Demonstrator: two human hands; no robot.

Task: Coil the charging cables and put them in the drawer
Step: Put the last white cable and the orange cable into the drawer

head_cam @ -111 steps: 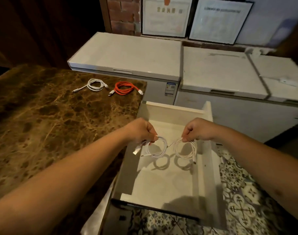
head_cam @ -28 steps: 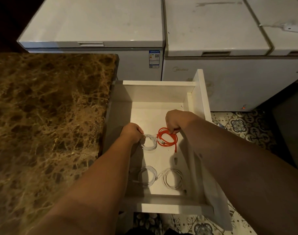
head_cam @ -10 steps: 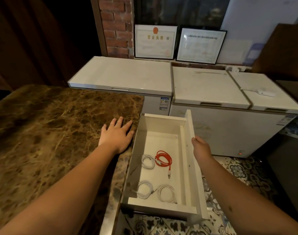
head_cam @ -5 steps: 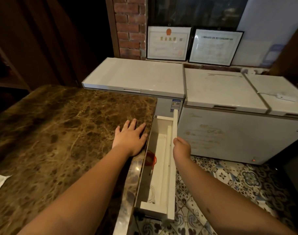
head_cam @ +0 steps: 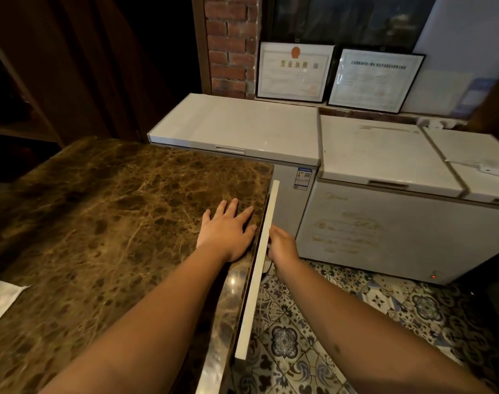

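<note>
The right hand [head_cam: 281, 245] presses the white wooden drawer [head_cam: 259, 265] front, fingers hidden; the left hand [head_cam: 228, 231] lies flat beside it on the brown marble tabletop [head_cam: 114, 209]. Push evenly until flush.

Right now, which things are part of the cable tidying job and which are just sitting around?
Part of the job:
- drawer, nearly pushed shut
- right hand against the drawer front
- left hand flat on the marble counter

Just sitting around:
- white chest freezers
- two framed certificates
- white paper on the counter's left edge
</note>
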